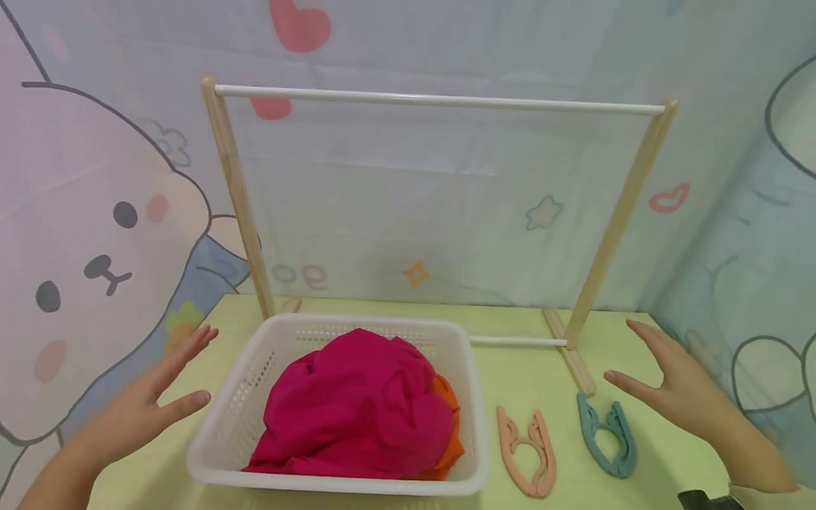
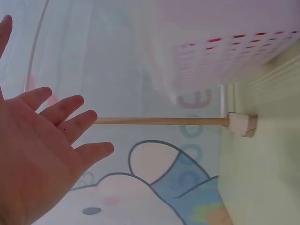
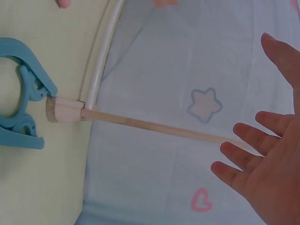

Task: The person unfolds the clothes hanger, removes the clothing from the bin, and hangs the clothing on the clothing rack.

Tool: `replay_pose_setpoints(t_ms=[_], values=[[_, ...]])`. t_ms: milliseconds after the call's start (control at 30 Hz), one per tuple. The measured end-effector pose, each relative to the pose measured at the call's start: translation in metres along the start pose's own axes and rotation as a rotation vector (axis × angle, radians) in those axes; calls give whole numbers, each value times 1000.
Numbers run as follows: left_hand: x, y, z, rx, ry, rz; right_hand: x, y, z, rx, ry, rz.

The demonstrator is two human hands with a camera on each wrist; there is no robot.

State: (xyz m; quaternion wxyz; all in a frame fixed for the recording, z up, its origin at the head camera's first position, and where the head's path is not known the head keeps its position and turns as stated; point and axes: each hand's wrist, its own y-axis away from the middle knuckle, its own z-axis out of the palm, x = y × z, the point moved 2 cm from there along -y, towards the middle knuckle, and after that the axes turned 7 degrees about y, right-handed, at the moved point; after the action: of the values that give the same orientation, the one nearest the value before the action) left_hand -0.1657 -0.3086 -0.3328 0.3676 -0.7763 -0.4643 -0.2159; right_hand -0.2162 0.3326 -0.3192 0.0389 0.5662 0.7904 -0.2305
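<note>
My left hand hovers left of a white plastic basket, fingers extended, holding nothing. Crumpled magenta cloth fills much of the basket, with orange cloth showing at its right side. On the other side, my right hand is held up above the table's right part, fingers spread and palm bare. Below and left of it lies a blue folding hanger, also seen in the right wrist view. A pink folding hanger rests between that one and the basket.
Behind the basket stands a rack with wooden posts and a white top rod. One foot of the rack reaches forward near the blue hanger. A printed curtain hangs behind the pale green table.
</note>
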Motion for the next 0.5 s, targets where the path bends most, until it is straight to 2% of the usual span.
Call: replay_pose_setpoints(t_ms=[267, 500], values=[[-21, 13, 14, -11, 88, 66, 17, 22, 19, -4, -23, 85], [-37, 26, 23, -23, 148, 55, 34, 30, 43, -70, -30, 134]])
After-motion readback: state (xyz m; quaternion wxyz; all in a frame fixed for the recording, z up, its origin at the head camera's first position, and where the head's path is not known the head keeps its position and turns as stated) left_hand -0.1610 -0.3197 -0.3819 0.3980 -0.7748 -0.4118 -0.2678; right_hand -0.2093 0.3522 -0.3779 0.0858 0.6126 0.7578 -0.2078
